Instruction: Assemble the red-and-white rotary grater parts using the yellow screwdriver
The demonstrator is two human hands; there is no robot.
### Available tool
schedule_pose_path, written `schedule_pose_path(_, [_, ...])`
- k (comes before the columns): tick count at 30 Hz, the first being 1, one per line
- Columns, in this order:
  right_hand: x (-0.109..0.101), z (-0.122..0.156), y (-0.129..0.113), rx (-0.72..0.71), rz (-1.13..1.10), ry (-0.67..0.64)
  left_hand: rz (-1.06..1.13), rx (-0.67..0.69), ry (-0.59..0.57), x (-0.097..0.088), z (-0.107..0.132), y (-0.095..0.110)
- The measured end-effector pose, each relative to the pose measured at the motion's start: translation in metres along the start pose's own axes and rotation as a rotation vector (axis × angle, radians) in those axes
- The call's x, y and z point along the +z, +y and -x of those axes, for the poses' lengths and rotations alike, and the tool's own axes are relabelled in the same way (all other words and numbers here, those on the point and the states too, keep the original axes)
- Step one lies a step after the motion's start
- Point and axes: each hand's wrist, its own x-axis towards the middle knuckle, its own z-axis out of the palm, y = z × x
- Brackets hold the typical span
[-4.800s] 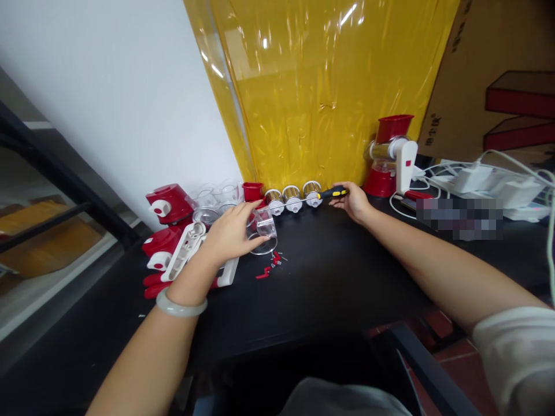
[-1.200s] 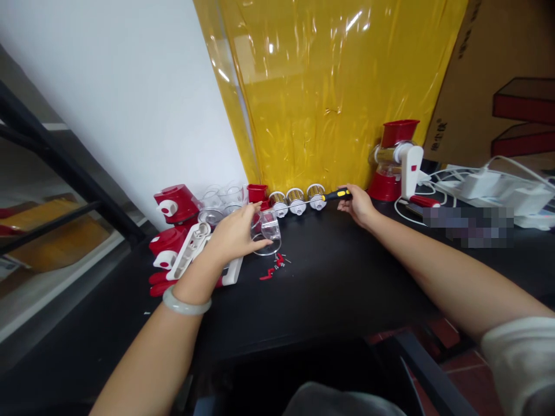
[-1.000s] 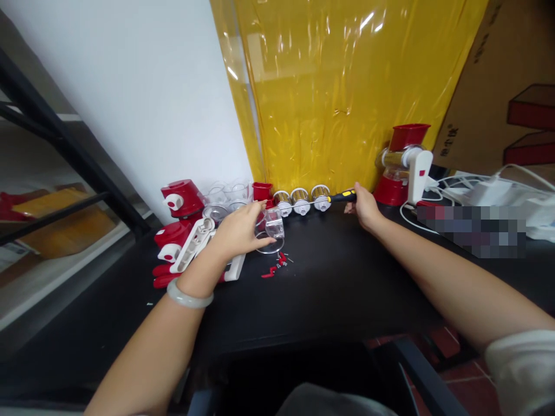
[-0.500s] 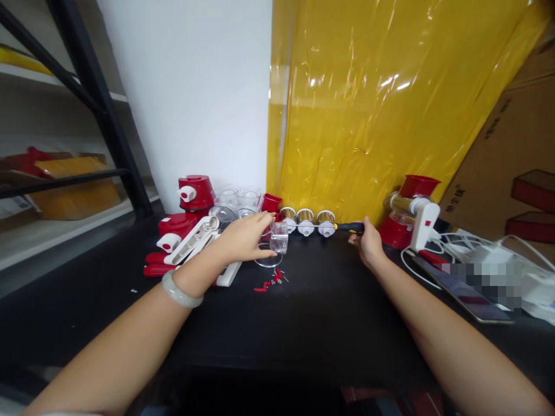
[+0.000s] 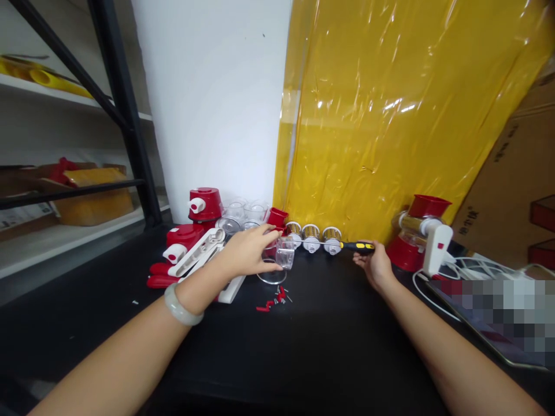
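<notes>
My left hand [image 5: 249,251] is closed around a clear plastic housing [image 5: 285,253], thumb below and fingers above. My right hand [image 5: 376,266] grips the black and yellow handle of a screwdriver [image 5: 358,247]. Its thin shaft lies level and points left to the clear housing; whether the tip touches a screw I cannot make out. Under the housing, small red parts [image 5: 269,305] and several loose screws [image 5: 282,297] lie on the black table [image 5: 329,346]. Behind the shaft stand three grater drums [image 5: 311,238] in a row, with a red hopper [image 5: 277,218] beside them.
Red bases [image 5: 204,203], white crank arms [image 5: 199,254] and clear plastic parts [image 5: 236,209] crowd the left back. An assembled rotary grater [image 5: 407,254] stands at right, near white cables [image 5: 466,266] and a dark flat-screen device [image 5: 472,323]. A shelf rack [image 5: 143,144] rises at left.
The camera view has tilted up and turned slightly left, so everything sits lower in the picture. Both hands keep their grips, with the screwdriver still lined up on the housing.
</notes>
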Motion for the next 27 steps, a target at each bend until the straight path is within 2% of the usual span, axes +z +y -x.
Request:
schedule_pose_path(5, [0.0004, 0.0003, -0.0003, -0.005, -0.033, -0.016, -0.032, -0.061, -0.004, -0.0004, 0.0009, -0.0005])
schedule_pose_path(10, [0.0019, 0.0020, -0.0006, -0.065, 0.014, 0.017, 0.021, -0.027, 0.003, 0.0017, 0.0009, -0.0040])
schedule_pose_path(18, [0.0021, 0.0030, -0.0062, -0.007, -0.110, 0.005, 0.120, -0.009, 0.024, 0.0067, -0.0003, -0.0076])
schedule_pose_path(21, [0.0025, 0.0015, -0.0027, -0.030, -0.046, 0.033, 0.146, -0.028, 0.033, 0.0073, -0.0004, -0.0064])
schedule_pose_path(25, [0.0015, -0.0003, 0.0026, -0.153, 0.077, 0.030, 0.154, -0.040, 0.027, 0.0064, -0.0005, -0.0046])
schedule_pose_path(27, [0.0003, -0.0009, 0.0028, -0.125, 0.084, 0.028, 0.153, -0.041, 0.027, 0.0061, -0.0004, -0.0043])
